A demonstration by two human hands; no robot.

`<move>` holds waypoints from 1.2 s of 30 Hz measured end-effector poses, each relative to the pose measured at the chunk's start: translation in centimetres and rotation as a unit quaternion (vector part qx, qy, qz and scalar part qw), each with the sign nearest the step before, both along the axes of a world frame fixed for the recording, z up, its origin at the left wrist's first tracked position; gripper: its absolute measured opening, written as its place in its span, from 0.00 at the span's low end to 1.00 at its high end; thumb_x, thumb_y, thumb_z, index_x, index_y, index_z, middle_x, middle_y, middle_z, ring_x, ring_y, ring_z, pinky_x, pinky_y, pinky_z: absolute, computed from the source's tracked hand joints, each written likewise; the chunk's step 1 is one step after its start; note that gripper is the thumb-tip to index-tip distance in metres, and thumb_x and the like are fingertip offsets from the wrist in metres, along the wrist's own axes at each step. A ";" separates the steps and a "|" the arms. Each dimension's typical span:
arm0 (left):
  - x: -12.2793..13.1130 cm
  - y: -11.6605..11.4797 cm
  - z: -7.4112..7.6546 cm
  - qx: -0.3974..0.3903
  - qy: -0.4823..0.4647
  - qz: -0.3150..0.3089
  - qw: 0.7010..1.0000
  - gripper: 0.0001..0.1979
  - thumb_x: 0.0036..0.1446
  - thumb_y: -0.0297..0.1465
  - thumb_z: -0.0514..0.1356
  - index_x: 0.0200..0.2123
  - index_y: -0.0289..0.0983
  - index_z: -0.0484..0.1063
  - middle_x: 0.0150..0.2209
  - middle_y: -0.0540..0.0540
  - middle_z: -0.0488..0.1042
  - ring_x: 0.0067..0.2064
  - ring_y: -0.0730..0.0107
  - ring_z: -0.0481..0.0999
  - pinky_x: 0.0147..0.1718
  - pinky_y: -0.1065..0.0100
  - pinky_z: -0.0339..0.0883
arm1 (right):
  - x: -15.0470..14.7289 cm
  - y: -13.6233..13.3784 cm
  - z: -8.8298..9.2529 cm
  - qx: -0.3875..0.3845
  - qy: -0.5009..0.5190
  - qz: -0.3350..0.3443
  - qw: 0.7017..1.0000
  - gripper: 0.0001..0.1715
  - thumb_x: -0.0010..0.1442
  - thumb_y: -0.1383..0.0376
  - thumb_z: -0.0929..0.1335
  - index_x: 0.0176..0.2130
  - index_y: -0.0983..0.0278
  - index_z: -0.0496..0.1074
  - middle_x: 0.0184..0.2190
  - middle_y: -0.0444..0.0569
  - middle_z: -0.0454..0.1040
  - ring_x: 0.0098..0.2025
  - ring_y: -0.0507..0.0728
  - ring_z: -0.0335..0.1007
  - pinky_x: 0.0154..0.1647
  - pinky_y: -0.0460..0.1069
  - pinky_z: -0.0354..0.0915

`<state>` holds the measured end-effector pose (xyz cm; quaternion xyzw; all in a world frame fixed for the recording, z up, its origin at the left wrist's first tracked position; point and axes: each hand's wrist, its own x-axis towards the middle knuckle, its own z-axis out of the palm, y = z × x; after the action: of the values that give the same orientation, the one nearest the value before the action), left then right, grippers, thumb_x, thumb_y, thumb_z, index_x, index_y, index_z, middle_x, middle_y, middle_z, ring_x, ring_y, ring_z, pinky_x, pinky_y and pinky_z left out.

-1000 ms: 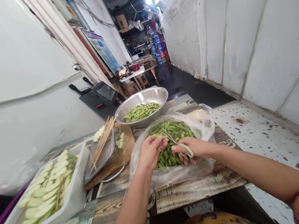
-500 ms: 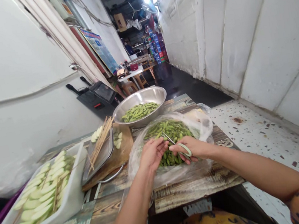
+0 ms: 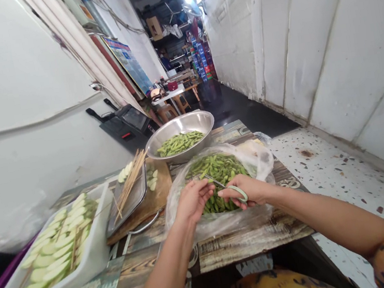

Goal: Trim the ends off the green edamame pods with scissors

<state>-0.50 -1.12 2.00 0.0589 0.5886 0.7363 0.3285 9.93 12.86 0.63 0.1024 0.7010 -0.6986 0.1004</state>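
My right hand (image 3: 242, 190) is closed on a pair of scissors (image 3: 239, 194) with pale green handles. Their narrow metal blades point up and left toward my left hand (image 3: 194, 199). Thumb and fingers of that hand are pinched together at the blade tips on what looks like a green soybean pod, mostly hidden by the fingers. Both hands hover over a clear plastic bag (image 3: 175, 198), spread open and full of green soybean pods (image 3: 220, 166). Just behind the bag, a steel bowl (image 3: 206, 121) holds more pods (image 3: 180, 142).
To the left, a white tub (image 3: 102, 257) holds skewered pale green slices (image 3: 54, 258). Between tub and bag, a metal tray (image 3: 140, 184) with bamboo sticks (image 3: 129, 179) rests on a wooden board (image 3: 163, 178). All stand on a wood-patterned table (image 3: 153, 263); a white wall (image 3: 326, 43) runs along the right.
My left hand has shifted slightly left, and the scissor blades have swung a little left and down. The bag, bowl and tub stay where they were.
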 end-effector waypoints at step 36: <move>-4.4 0.6 1.0 -0.040 0.075 -0.273 0.958 0.12 0.48 0.33 0.64 0.32 0.31 0.70 0.28 0.47 0.69 0.20 0.83 0.59 0.18 0.78 0.53 | -0.5 1.3 -0.1 -0.048 -0.004 -0.005 0.999 0.26 0.55 0.46 0.66 0.34 0.67 0.68 0.17 0.43 0.68 0.16 0.49 0.67 0.06 0.39 0.55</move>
<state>-4.85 -0.52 3.00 0.2589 0.6022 0.5877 0.4743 9.39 14.16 0.50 0.1038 0.6656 -0.7316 0.1048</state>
